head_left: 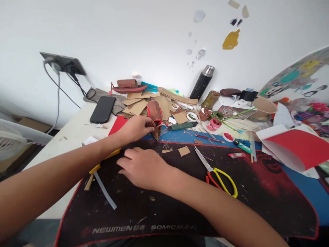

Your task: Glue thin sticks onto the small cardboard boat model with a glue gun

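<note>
My left hand [136, 128] reaches over the back edge of the black mat [164, 209], its thumb and fingers closed on the near part of a small brown and red model boat [154, 111]. Lower down, my right hand [144, 167] hovers over or rests on the mat with its fingers bent and a little apart, and nothing shows in it. Beneath my left forearm lies a yellow tool [95, 168], partly hidden, beside a translucent glue stick [105, 192]. Scissors with yellow and orange handles [216, 173] lie open right of my right hand.
Cardboard scraps [136, 107] and a second model boat [130, 86] are at the back. A phone [102, 109] lies left. Behind the mat are a green-handled knife [183, 126], paint jars [214, 125] and a black thermos [202, 82]. Red paper [299, 147] stands right.
</note>
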